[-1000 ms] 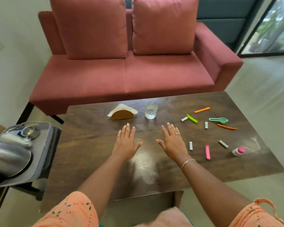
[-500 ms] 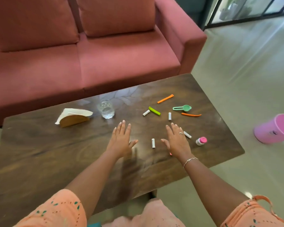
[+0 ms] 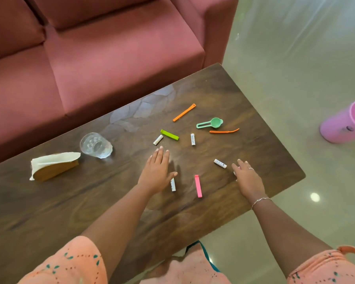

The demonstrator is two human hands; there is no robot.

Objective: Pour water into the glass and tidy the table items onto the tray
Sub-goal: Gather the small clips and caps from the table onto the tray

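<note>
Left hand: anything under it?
One white tube pokes out from under the thumb of the left hand; its top end is covered. Anything else under the palm is hidden.

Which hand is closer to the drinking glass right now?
Left. The left hand is a short way to the right of the glass; the right hand is much farther right, beyond the pink clip.

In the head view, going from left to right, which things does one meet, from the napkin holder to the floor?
napkin holder → glass → left hand → pink clip → right hand → pink cup
</note>
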